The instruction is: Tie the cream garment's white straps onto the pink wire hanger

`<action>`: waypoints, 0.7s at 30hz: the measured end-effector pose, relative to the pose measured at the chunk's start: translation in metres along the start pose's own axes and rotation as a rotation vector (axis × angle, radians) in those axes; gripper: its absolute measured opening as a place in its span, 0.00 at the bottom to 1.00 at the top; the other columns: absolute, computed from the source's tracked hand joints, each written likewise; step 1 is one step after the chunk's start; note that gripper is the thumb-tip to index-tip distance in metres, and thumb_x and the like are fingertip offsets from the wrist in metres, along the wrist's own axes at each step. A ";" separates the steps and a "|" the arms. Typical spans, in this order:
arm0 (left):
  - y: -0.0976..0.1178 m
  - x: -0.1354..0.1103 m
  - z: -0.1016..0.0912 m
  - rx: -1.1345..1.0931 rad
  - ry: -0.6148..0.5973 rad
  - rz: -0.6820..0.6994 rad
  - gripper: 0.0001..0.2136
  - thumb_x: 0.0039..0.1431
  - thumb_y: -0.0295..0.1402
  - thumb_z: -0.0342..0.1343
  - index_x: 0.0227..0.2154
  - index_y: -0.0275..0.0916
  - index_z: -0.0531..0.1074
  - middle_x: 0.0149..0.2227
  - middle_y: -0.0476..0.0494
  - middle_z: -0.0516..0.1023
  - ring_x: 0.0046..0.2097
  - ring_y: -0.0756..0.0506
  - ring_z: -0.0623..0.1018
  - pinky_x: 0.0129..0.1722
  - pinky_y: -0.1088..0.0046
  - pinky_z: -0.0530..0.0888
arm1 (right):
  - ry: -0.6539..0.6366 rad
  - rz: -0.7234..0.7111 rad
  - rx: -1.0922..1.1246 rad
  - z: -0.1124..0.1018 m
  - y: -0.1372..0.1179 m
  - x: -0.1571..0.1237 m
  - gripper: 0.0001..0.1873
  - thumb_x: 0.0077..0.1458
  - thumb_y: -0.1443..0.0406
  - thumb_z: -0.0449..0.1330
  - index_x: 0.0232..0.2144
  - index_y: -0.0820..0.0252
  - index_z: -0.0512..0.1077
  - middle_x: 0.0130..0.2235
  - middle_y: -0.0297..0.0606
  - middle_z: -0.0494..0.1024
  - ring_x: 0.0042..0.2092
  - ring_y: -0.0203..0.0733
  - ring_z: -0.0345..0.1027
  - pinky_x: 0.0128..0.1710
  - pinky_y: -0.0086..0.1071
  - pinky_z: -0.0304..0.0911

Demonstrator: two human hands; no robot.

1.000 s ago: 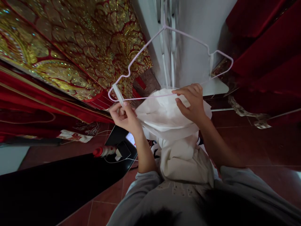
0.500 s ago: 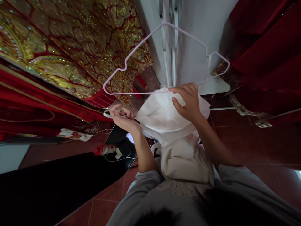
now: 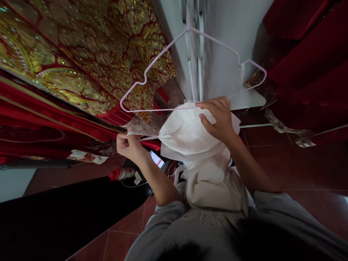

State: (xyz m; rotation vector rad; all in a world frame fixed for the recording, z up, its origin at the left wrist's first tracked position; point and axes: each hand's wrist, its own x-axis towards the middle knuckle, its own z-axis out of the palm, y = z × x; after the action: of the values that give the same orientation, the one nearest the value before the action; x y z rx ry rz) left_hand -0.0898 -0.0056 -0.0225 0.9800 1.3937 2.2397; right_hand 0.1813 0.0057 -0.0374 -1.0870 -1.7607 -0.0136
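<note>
White strap pinched in curled left hand, stretched sideways from white garment below hanger. Hanger touched by right hand, thumb spread; grip cannot be told. Strap could be lost if pinch is loosened.

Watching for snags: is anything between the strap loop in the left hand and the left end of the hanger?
Nothing visible is. The strap loop, in the left hand, sits just below the hanger; the gold-and-red garment appears to lie behind.
</note>
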 end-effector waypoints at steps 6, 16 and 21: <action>0.009 -0.009 0.010 -0.138 -0.349 -0.354 0.13 0.58 0.43 0.60 0.26 0.39 0.72 0.25 0.45 0.77 0.25 0.49 0.73 0.30 0.71 0.74 | 0.028 -0.035 0.007 -0.004 -0.002 0.000 0.14 0.68 0.60 0.56 0.53 0.47 0.75 0.43 0.35 0.81 0.48 0.46 0.73 0.61 0.51 0.63; 0.031 -0.030 0.055 -0.299 -0.686 -0.386 0.21 0.62 0.54 0.65 0.47 0.42 0.78 0.53 0.36 0.84 0.57 0.38 0.83 0.58 0.61 0.78 | -0.024 -0.037 0.012 -0.013 -0.006 0.001 0.16 0.68 0.60 0.56 0.56 0.46 0.74 0.46 0.36 0.82 0.50 0.47 0.74 0.64 0.54 0.61; 0.030 -0.043 0.061 -0.296 -0.640 -0.387 0.15 0.63 0.49 0.65 0.41 0.43 0.75 0.46 0.41 0.85 0.52 0.40 0.84 0.55 0.63 0.80 | 0.053 -0.036 0.056 -0.033 -0.003 -0.002 0.18 0.65 0.62 0.60 0.56 0.45 0.75 0.53 0.37 0.81 0.58 0.51 0.74 0.69 0.58 0.59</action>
State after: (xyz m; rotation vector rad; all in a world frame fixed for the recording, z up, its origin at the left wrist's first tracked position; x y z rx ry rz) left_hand -0.0142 -0.0050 0.0056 1.0763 0.8480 1.5850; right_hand 0.2039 -0.0132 -0.0216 -1.0057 -1.7231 -0.0152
